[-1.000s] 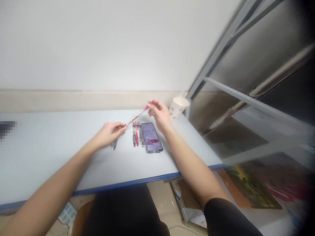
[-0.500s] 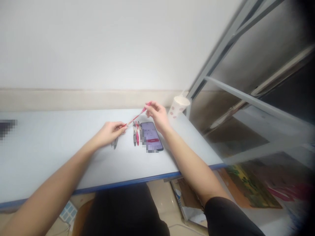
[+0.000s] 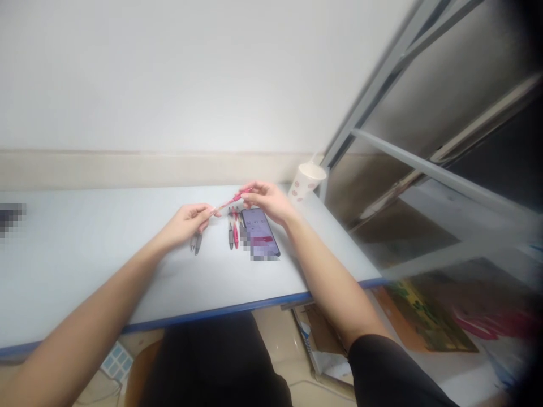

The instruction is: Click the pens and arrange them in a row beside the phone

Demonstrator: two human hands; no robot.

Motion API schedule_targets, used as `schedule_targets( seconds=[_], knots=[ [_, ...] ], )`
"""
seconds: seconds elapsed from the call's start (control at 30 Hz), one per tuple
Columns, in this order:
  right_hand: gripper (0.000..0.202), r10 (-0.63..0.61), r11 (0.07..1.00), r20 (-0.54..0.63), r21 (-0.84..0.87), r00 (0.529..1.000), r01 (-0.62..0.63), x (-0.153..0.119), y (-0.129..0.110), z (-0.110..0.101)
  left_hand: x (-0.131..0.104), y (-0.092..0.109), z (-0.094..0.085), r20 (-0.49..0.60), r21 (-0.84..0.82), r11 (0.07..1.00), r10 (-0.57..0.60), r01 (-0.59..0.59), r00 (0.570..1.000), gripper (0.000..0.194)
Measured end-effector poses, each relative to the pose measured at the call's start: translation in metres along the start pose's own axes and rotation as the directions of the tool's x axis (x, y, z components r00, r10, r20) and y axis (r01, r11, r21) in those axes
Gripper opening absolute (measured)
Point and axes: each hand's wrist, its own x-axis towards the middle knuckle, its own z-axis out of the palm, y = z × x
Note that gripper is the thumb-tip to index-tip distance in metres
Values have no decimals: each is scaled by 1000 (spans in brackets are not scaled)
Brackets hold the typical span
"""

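Note:
My left hand point(image 3: 193, 221) pinches the thin lower end of a red ink refill, whose upper part runs into a red pen barrel point(image 3: 238, 196). The barrel is held between the fingertips of my right hand point(image 3: 265, 200). Below and between the hands, a grey pen part point(image 3: 231, 236) and a red pen part point(image 3: 236, 235) lie side by side, with several smaller pen pieces just above them. Two grey pen parts point(image 3: 198, 244) rest under my left hand.
A phone point(image 3: 263, 234) with a lit screen lies right of the pen parts. A spotted paper cup point(image 3: 306, 180) with a straw stands behind my right hand. Metal shelving point(image 3: 407, 155) rises on the right.
My right hand has moved left and down toward my left hand, and the red barrel now covers more of the refill. Less of the refill shows between the hands.

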Motion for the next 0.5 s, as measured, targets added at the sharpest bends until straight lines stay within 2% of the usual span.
schedule_targets(
  seconds=[0.27,0.4,0.5],
  knots=[
    [34,-69,988,97,-133,993,82,-7,-11,8,4,0,7,-29,-180,983,-46,40,999,51],
    [38,-102,932,73,-342,992,121,-11,-15,14,4,-3,6,-75,-127,992,-5,-5,997,52],
    [59,-35,851,34,-522,999,48,-13,-17,17,3,-3,4,-129,-58,998,18,-26,991,52]
  ],
)
